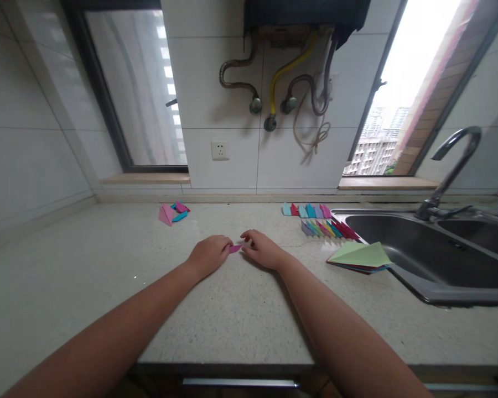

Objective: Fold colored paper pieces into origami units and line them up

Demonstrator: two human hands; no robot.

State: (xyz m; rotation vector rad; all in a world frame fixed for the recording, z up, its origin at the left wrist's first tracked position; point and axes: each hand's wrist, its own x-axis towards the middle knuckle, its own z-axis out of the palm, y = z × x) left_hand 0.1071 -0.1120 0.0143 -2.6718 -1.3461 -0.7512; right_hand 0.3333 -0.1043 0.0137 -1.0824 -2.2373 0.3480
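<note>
A small magenta folded paper piece [234, 249] lies low over the countertop, between my two hands. My left hand [211, 253] is closed on its left end, the fingertips bent over it. Just to the right of the paper's pointed tip is my right hand [262, 249], its thumb and fingers apart with a gap between them. Part of the piece is hidden under my left fingers. At the back left sits a little group of folded papers, a pink one [166, 214] and a blue one [180, 216] among them.
Two rows of small folded papers, a back row [307, 210] and a front row [327, 229], stand at the right. Nearer is a stack of coloured paper sheets [361, 254], light green on top, touching the rim of the steel sink [415, 293]. A faucet [452, 166] rises behind it.
</note>
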